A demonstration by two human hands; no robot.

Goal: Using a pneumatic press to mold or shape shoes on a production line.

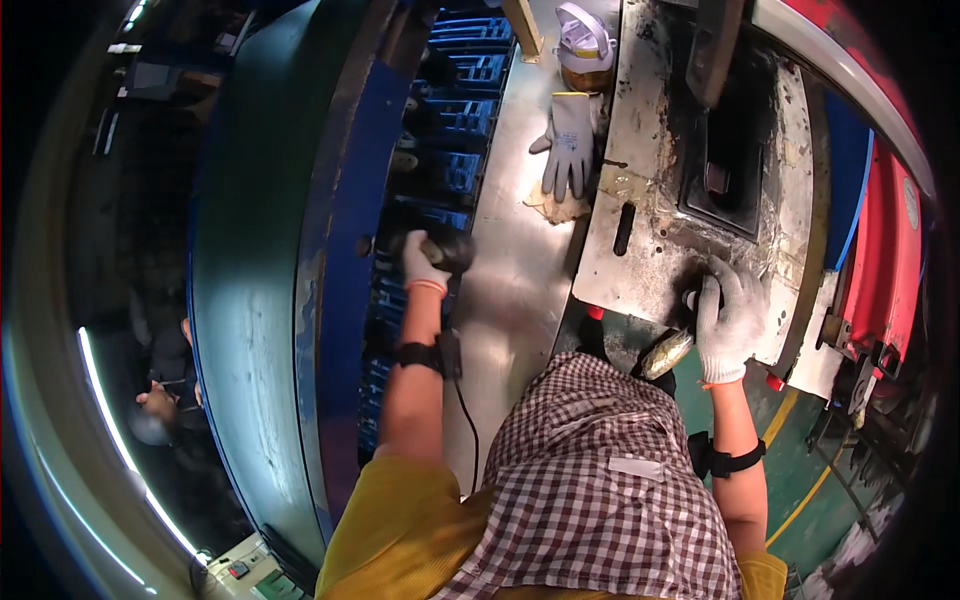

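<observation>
My left hand (422, 262), in a white glove, is closed round a black rounded object (452, 250). Blur hides what kind of thing it is. It is above the edge between a row of blue racks (455, 170) and a bare metal ledge (510, 270). My right hand (735, 315), gloved in white too, is at the near edge of a stained metal machine table (630, 270). Its fingers curl round something dark, mostly hidden by the hand and shadow. Just below it is a wrapped, yellowish shiny piece (665, 353).
A grey work glove (570, 145) lies on a brownish cloth (557, 207) on the ledge, with a lidded pale container (585, 45) behind. A dark machine arm (713, 60) hangs over the table's blackened recess (720, 185). Red machine parts (890, 260) stand at right; a green-blue panel (250, 260) runs along the left.
</observation>
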